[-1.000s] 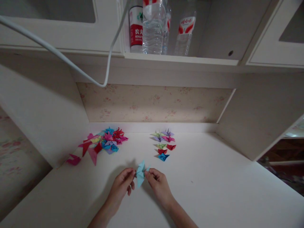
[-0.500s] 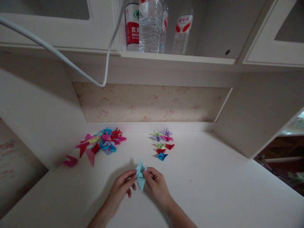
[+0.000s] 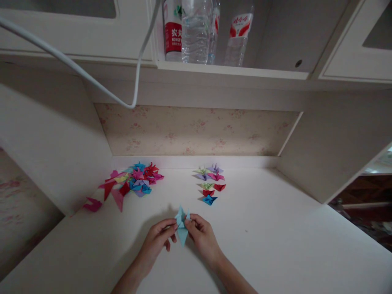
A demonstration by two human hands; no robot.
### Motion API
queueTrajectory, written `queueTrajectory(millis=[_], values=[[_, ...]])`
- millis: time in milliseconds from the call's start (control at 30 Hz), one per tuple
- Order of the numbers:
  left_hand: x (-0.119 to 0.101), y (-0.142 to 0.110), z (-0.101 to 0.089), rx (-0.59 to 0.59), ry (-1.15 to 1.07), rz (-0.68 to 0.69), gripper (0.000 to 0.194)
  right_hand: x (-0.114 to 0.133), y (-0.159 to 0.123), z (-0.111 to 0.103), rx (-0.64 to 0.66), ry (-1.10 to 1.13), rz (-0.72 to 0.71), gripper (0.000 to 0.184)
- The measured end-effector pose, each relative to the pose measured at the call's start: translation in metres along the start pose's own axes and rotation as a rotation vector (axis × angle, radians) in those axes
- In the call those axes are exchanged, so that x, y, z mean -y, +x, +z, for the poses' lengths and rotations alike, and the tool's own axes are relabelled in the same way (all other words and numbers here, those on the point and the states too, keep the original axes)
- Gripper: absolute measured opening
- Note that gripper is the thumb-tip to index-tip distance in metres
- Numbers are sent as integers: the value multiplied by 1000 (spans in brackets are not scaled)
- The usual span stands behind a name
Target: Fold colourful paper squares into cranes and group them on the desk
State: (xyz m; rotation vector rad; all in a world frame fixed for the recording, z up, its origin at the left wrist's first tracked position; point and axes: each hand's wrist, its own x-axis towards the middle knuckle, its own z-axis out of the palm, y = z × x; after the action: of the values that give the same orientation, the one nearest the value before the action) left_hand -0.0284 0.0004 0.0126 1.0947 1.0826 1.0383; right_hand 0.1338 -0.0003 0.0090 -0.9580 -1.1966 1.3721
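A light blue origami paper crane point(image 3: 182, 233) is held between my two hands above the white table. Its pointed ends stick up at the far side and down toward me. My left hand point(image 3: 159, 239) pinches its left edge between thumb and forefinger, the other fingers curled below. On the opposite edge, the thumb and fingers of my right hand point(image 3: 203, 237) grip the paper. Just beyond lies a small group of folded paper pieces, with a blue one point(image 3: 210, 199) nearest and a purple crane point(image 3: 215, 168) at the back.
A heap of colourful folded paper point(image 3: 139, 179) lies at the back left, with a magenta piece point(image 3: 92, 204) at its near end. Above the table point(image 3: 275, 245), a shelf holds plastic bottles point(image 3: 196, 36). A white cable point(image 3: 92, 79) hangs in front of the cabinet.
The camera view has shifted slightly, so the scene sits a little higher. Both hands keep their grip on the light blue crane, with hardly any movement.
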Motion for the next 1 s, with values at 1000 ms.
queueTrajectory(millis=[1000], values=[[7,2,-1,-189,156,151,41,3,-7,-3,-108,-141,-122,28]])
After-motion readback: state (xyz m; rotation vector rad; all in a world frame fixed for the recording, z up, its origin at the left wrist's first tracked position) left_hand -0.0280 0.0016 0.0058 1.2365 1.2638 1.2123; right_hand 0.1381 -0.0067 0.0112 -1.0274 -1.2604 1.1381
